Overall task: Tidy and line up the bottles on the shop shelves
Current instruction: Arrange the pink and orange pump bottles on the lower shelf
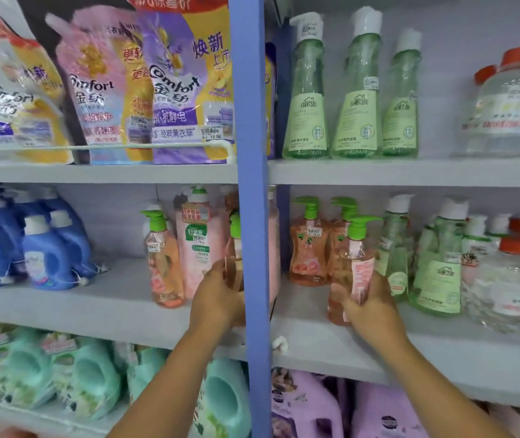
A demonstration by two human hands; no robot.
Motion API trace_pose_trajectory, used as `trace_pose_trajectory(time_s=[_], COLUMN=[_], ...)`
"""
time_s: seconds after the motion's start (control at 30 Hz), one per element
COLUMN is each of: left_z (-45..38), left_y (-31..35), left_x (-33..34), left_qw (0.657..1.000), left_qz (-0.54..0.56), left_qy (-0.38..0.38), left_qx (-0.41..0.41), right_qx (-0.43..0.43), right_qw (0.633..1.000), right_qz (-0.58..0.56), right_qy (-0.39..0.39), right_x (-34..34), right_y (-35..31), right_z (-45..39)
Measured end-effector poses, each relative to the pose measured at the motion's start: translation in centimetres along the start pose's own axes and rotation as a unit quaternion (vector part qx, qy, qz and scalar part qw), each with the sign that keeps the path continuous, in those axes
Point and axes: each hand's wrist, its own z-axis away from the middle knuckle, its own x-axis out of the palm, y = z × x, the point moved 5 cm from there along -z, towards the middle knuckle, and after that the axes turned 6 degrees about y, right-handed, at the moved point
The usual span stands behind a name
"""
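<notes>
Grey shelves (103, 314) fill the view, split by a blue upright post (252, 216) running from twelve to six o'clock. On the middle shelf, at nine o'clock, stand blue detergent jugs (46, 254); toward three o'clock, tall green bottles (438, 279) crowd together unevenly. Right of the post, two peach pump bottles (309, 248) sit at the back.

Smaller still, the right hand (369, 306) grips a pink pump bottle (355, 263) around its lower body, at about four o'clock of centre, upright near the shelf's front edge. The left hand (217, 295) wraps another pink bottle (232, 263) just left of the post (mostly hidden behind it).

These look like thin clear plastic, liquid-filled, so moderately heavy, smooth and likely slippery under the shrink film. Gripping the waist or lower body seems safest; lifting by the green pump head (359, 224) risks loosening it. Tall and narrow, they would probably tip if slid quickly.
</notes>
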Motion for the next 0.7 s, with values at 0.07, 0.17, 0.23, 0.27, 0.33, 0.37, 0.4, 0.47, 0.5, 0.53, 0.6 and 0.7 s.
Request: trace_pose_trajectory(time_s=[0.07, 0.17, 0.23, 0.27, 0.33, 0.37, 0.4, 0.47, 0.5, 0.53, 0.6, 0.7], left_z=[-0.6, -1.7, -1.9, -1.9, -2.1, -2.1, -2.1, -1.7, -1.6, -1.4, -1.4, -1.3], left_y=[-1.2, -3.2, -3.0, -2.6, -1.2, -0.6, 0.1, 1.3, 1.6, 1.7, 1.2, -1.3], left_x=[-0.4, -0.4, 0.1, 0.4, 1.3, 1.8, 2.4, 3.6, 4.0, 4.2, 2.9, -2.4], left_qw=[0.999, 0.992, 0.981, 0.980, 0.982, 0.983, 0.982, 0.977, 0.974, 0.972, 0.977, 0.974], left_qz=[0.013, 0.088, 0.112, 0.105, 0.059, 0.031, 0.019, 0.004, 0.006, 0.020, 0.050, 0.153], left_qy=[-0.025, -0.092, -0.152, -0.161, -0.156, -0.152, -0.155, -0.183, -0.202, -0.216, -0.177, 0.066], left_qx=[0.022, 0.025, 0.032, 0.047, 0.086, 0.098, 0.109, 0.113, 0.104, 0.094, 0.104, 0.156], right_qx=[0.031, 0.052, 0.063, 0.060, 0.049, 0.046, 0.045, 0.005, -0.036, -0.092, -0.160, -0.055], right_qw=[0.998, 0.997, 0.997, 0.998, 0.996, 0.996, 0.995, 0.988, 0.978, 0.965, 0.964, 0.997], right_qz=[-0.019, -0.009, -0.004, 0.016, 0.059, 0.051, 0.038, 0.069, 0.088, 0.082, 0.028, -0.057], right_qy=[-0.043, -0.054, -0.035, -0.013, 0.040, 0.061, 0.077, 0.138, 0.186, 0.230, 0.208, -0.013], right_x=[0.2, 0.3, 0.3, 0.2, -0.4, -0.7, -1.1, -2.3, -3.0, -3.5, -3.0, 1.8], right_y=[0.5, 0.5, 0.4, 0.5, 0.4, 0.3, 0.1, -0.8, -1.6, -2.8, -4.8, -6.0], right_z=[0.1, 0.2, 0.2, 0.3, 0.5, 0.5, 0.6, 0.8, 1.2, 1.9, 3.4, 4.0])
